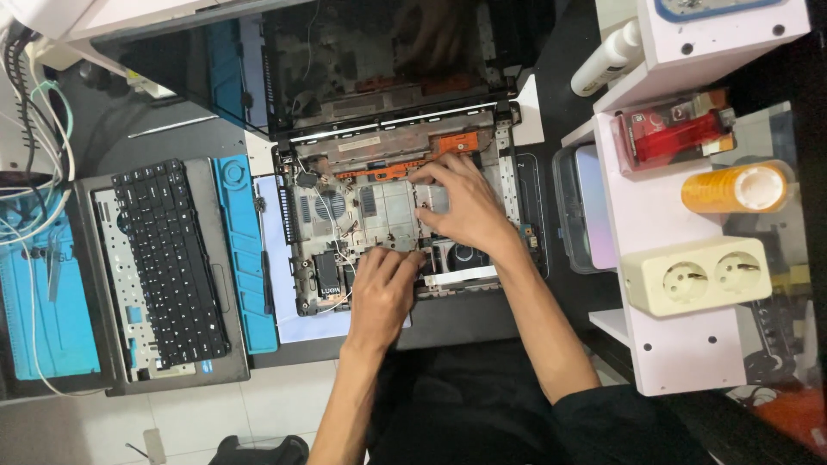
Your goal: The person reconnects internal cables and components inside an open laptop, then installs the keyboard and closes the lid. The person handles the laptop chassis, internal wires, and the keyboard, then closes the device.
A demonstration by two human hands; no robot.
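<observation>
Right now, from the head view, my left hand (382, 288) presses flat-fingered on the near edge of the opened laptop chassis (396, 224), its grip holding nothing. My right hand (461, 205) lies over the bare board, fingers bent; what they pinch I cannot tell. Thin white wires (332, 220) beside the left grip could snag and tear.

The keyboard panel (164, 267) lies left of the opened laptop (388, 215), the socket block (696, 275) right.

left hand (379, 288) on opened laptop base (388, 220) | right hand (465, 207) on its middle | keyboard (168, 258) left
</observation>
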